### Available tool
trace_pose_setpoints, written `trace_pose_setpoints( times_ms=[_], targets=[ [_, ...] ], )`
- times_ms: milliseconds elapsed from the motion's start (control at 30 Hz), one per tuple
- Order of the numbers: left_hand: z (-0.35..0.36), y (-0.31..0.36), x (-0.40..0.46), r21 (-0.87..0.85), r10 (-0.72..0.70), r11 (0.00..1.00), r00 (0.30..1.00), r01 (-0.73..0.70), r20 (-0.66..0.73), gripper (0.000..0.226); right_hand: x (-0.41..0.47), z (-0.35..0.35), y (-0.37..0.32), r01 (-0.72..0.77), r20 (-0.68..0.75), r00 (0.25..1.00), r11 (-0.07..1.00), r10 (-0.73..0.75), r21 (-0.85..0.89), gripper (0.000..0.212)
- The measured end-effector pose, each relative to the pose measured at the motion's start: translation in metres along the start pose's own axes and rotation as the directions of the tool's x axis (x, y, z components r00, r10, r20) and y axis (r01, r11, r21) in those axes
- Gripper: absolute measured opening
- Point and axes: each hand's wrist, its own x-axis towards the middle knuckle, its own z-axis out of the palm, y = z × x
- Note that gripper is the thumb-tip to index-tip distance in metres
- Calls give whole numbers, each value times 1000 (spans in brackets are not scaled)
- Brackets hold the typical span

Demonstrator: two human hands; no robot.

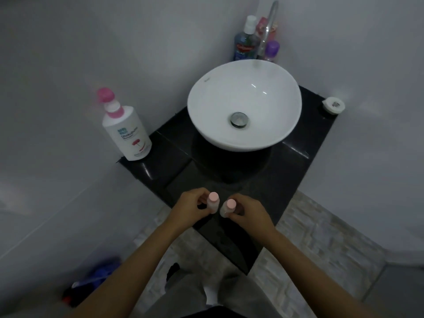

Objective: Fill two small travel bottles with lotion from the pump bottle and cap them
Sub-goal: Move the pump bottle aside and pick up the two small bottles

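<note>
Two capped bottles (213, 202), bases hand-hidden.

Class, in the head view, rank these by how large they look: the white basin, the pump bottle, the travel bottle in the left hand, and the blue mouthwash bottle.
1. white basin
2. pump bottle
3. blue mouthwash bottle, though it stands farther away, so true size is unsure
4. travel bottle in the left hand
</note>
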Motion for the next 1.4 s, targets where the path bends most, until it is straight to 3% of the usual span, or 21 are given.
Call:
trace_pose_setpoints(
  times_ms=[167,333,467,567,767,900,1033,1167,1400],
  targets=[
    [-45,-14,-4,-48,-122,992,956,113,-268,28,47,2,-40,66,75,994,990,-75,122,27],
    [-92,-34,10,-78,-254,965,809,252,-530,27,117,14,-99,178,108,976,979,-189,104,20],
    [-109,-51,26,-171,-347,935,694,312,-631,25,168,32,-137,183,161,966,974,-203,132,18],
    [-114,-59,38,-202,-388,917,648,345,-656,24,193,46,-153,176,180,963,974,-200,144,19],
    [-120,-73,48,-240,-425,901,614,362,-665,23,214,71,-166,201,232,951,978,-207,49,17],
    [-120,-76,51,-281,-442,895,596,346,-670,23,216,81,-167,172,228,956,982,-186,81,16],
    [-120,-77,53,-319,-446,895,590,312,-673,25,218,85,-169,103,215,967,981,-137,161,23],
    [-121,-79,51,-367,-469,883,594,294,-654,28,219,88,-166,108,213,968,985,-135,135,30],
    [-123,-83,43,-382,-481,875,614,296,-626,33,213,90,-162,108,199,970,979,-142,172,20]
  ],
)
